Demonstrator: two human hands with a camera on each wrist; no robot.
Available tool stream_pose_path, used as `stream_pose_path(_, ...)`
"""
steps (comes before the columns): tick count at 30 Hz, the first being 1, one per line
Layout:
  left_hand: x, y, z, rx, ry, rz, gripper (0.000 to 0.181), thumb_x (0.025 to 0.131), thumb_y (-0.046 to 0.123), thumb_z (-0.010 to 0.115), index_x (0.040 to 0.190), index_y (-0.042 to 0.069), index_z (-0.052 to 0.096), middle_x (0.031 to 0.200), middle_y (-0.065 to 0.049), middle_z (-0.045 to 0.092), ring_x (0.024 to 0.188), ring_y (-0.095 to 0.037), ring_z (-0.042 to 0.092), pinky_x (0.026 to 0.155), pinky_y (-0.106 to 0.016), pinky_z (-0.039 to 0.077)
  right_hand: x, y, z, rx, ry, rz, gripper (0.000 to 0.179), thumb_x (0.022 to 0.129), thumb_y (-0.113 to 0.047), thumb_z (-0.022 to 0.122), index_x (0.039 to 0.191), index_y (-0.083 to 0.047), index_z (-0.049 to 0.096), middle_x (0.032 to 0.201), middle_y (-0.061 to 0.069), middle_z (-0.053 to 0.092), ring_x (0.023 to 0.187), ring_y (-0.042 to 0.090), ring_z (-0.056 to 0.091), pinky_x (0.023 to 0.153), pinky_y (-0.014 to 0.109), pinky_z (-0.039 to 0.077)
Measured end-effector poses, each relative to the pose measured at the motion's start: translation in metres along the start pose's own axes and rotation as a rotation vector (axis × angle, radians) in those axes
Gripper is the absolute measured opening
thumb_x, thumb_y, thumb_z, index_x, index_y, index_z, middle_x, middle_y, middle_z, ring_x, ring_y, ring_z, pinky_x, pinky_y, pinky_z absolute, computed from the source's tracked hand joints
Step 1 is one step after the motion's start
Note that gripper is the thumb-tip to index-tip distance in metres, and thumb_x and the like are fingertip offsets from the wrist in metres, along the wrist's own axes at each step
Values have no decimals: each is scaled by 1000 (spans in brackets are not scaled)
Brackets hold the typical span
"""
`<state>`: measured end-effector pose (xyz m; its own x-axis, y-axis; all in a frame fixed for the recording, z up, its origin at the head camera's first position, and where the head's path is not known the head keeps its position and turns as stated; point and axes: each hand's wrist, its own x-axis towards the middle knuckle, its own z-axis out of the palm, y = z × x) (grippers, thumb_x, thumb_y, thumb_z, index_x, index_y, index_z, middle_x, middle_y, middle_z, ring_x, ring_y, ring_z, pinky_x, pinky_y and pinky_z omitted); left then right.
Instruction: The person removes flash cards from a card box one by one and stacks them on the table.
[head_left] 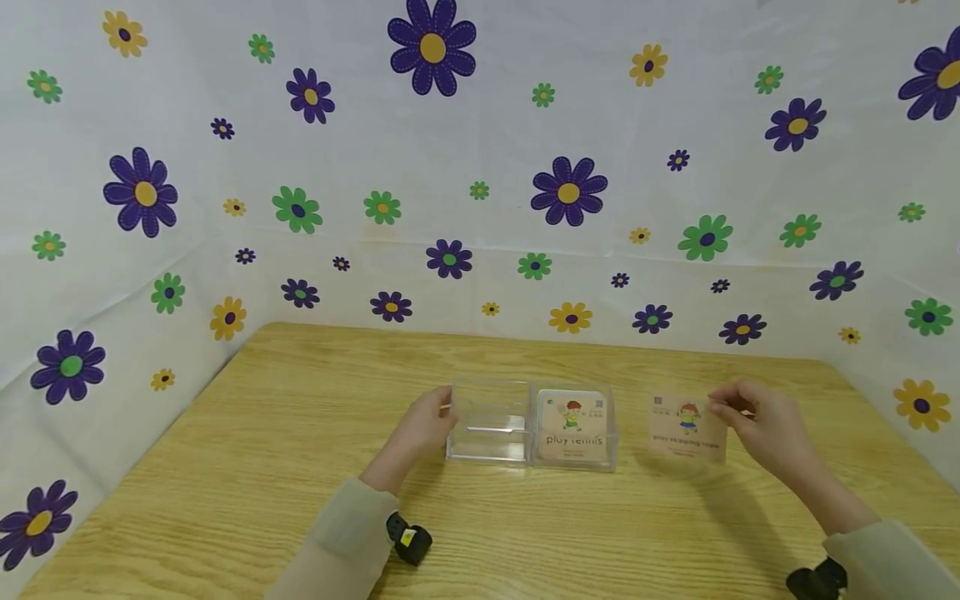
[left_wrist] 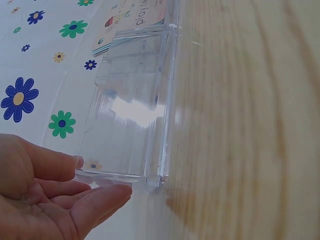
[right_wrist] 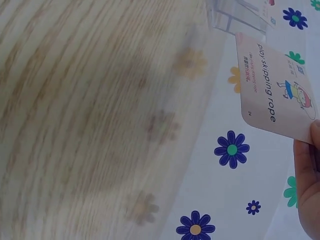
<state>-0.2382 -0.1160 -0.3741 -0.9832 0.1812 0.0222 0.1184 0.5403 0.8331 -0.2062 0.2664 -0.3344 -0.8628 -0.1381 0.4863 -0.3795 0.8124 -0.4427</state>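
A clear plastic card box (head_left: 491, 457) with two compartments stands on the table. Its right compartment holds a stack of cards (head_left: 573, 425), the front one reading "play tennis" below a cartoon child; no card shows in the left compartment. My left hand (head_left: 426, 425) grips the box by its left end, thumb and fingers at the end wall (left_wrist: 112, 176). To the right of the box, my right hand (head_left: 761, 421) pinches a "play skipping rope" card (right_wrist: 272, 87) by an upper corner. The card is held upright above the table, apart from the box, its printed face towards me.
The light wood table (head_left: 300, 400) reaches back to a white cloth (head_left: 480, 142) printed with purple, green and yellow flowers, which also hangs at both sides. A black wrist device (head_left: 409, 540) is worn on the left forearm, another (head_left: 819, 579) on the right.
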Motion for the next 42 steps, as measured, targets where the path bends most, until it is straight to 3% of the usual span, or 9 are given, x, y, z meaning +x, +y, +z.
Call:
stream_pose_path(25,1,-1,1,11,-2,-14,42,90,-1,44,130,-10,33,129,-26,39,113,-39,43,89,-45,41,-9,4,10,22,-161,66,6,82,3,58,87,4,61,80,9,62,71,22,59,53,24,48)
stream_pose_path(42,1,0,0,30,-1,-17,41,90,-3,43,129,-10,34,128,-26,40,112,-39,44,89,-44,41,-10,10,16,-46,-213,118,8,82,-1,59,85,6,61,73,5,59,63,16,52,50,26,45)
